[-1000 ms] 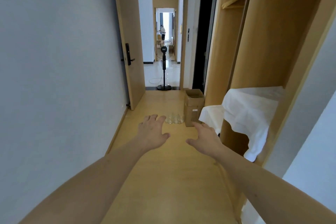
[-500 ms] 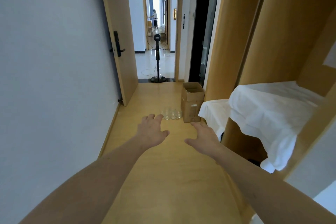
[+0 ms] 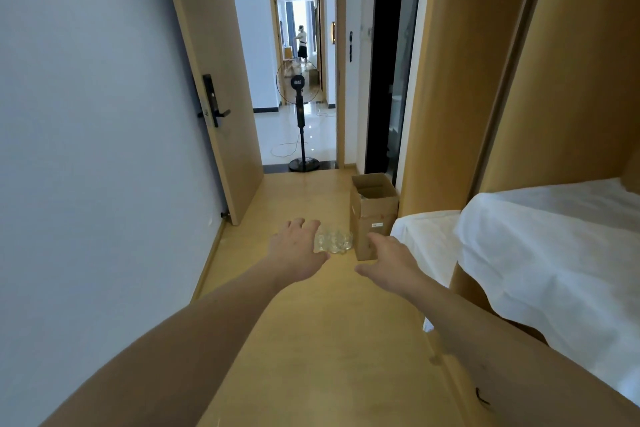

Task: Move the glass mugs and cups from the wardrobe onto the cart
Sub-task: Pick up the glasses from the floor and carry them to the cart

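Head view, the only one: both arms stretched forward, palms down, over the wood floor (image 3: 332,340) of a narrow hallway. Left hand (image 3: 296,255) has fingers spread and relaxed, gripping nothing; right hand (image 3: 388,262) same, fingers loosely extended, nothing in it. Task items: a small cluster of clear glass cups (image 3: 333,242) sits on the floor further down the hall, touching or just beside a cardboard box (image 3: 372,215) with open flaps; left fingertips overlap the cluster in frame, but that looks like line of sight, not contact. Can't tell mugs from cups at this range, nor the count. Wardrobe (image 3: 568,80) stands open on the right, a white cloth (image 3: 554,246) draped over its shelf; no glassware visible on it. Cart isn't in view. Past the open door (image 3: 211,80) stands a pedestal fan (image 3: 300,114), cable trailing on the tiles, and a person is far off in a room beyond. Judgement: this is the approach, nothing picked up yet. To do it well: get low beside the cluster, take one glass per hand by the body or handle rather than pinching rims, lift straight up so neighbours don't clink or tip, and locate the cart before carrying.
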Available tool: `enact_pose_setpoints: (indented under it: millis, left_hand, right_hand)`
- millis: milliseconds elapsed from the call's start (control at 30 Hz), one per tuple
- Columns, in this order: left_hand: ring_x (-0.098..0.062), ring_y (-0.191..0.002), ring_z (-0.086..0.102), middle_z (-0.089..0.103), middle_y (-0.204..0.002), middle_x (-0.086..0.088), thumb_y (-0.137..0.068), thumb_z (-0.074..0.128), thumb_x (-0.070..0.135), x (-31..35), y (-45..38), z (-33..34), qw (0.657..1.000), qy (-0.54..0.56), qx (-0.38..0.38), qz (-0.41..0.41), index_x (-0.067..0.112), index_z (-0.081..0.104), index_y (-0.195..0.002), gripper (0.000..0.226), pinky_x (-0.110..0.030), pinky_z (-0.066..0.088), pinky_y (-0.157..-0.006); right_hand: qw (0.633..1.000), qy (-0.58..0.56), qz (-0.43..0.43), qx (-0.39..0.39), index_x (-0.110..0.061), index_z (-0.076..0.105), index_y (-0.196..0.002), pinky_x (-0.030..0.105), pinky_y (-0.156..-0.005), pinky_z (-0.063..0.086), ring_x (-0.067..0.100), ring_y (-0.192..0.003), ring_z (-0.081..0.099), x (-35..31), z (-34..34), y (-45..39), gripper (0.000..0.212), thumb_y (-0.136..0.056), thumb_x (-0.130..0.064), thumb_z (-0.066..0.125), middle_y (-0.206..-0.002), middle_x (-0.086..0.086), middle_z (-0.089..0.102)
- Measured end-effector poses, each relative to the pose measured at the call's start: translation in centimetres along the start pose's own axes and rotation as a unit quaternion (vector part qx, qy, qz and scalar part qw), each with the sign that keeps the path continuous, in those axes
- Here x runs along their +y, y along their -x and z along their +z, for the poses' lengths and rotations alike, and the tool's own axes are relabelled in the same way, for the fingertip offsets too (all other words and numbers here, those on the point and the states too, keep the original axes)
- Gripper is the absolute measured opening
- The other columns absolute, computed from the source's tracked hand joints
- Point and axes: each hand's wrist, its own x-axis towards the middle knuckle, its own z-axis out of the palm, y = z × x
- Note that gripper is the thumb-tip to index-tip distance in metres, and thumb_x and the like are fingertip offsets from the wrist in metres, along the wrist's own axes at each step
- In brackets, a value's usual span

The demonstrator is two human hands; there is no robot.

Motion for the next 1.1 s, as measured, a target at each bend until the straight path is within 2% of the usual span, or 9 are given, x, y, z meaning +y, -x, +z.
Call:
enact_pose_setpoints:
  millis: [400, 533, 667, 867, 1100]
  left_hand:
    - [-0.030, -0.143, 0.031, 0.036, -0.157, -0.007, -0.093, 0.060, 0.052, -3.0, -13.7, 1.4, 1.000, 0.003, -0.022, 0.001, 0.024, 0.031, -0.154, 0.073, -0.046, 0.036, -0.113]
    - [-0.029, -0.144, 0.031, 0.035, -0.158, -0.007, -0.093, 0.060, 0.052, -5.5, -19.7, 1.8, 1.000, 0.003, -0.016, 0.017, 0.025, 0.031, -0.154, 0.073, -0.045, 0.036, -0.114]
    - [-0.029, -0.147, 0.026, 0.031, -0.161, -0.008, -0.094, 0.059, 0.053, -8.3, -26.4, 1.5, 0.999, 0.036, -0.022, 0.020, 0.024, 0.030, -0.156, 0.074, -0.045, 0.033, -0.116]
    - [-0.030, -0.147, 0.026, 0.032, -0.161, -0.008, -0.094, 0.060, 0.051, -12.9, -35.8, 0.5, 0.998, 0.045, -0.033, 0.023, 0.022, 0.030, -0.156, 0.074, -0.044, 0.032, -0.117]
    - [-0.030, -0.143, 0.033, 0.040, -0.155, -0.009, -0.093, 0.060, 0.051, -17.4, -43.2, 2.8, 0.996, 0.063, -0.054, 0.013, 0.020, 0.034, -0.155, 0.074, -0.042, 0.034, -0.114]
  right_hand:
    - [1.000, 0.002, 0.001, -0.020, -0.026, 0.034, -0.154, 0.043, -0.104, 0.048, 0.026, -0.134, 0.046, 0.2, 1.0, -13.7, 0.079, -0.088, -0.046, 0.073, -0.151, 0.003, 0.044]
    - [1.000, -0.003, 0.000, -0.013, -0.028, 0.039, -0.151, 0.044, -0.103, 0.050, 0.024, -0.130, 0.049, -0.9, 1.9, -19.5, 0.076, -0.086, -0.047, 0.074, -0.147, 0.001, 0.049]
    - [1.000, -0.012, 0.012, -0.003, -0.027, 0.039, -0.151, 0.040, -0.099, 0.052, 0.025, -0.129, 0.050, -2.3, 2.9, -26.0, 0.080, -0.083, -0.052, 0.074, -0.149, 0.002, 0.046]
    - [0.999, -0.022, 0.038, -0.001, -0.029, 0.035, -0.152, 0.044, -0.106, 0.047, 0.025, -0.135, 0.045, -4.5, 4.0, -35.5, 0.083, -0.083, -0.050, 0.075, -0.151, 0.000, 0.044]
    - [0.996, -0.022, 0.083, -0.034, -0.025, 0.037, -0.152, 0.044, -0.104, 0.049, 0.027, -0.133, 0.048, -4.6, 7.3, -42.4, 0.077, -0.087, -0.046, 0.072, -0.149, 0.005, 0.047]
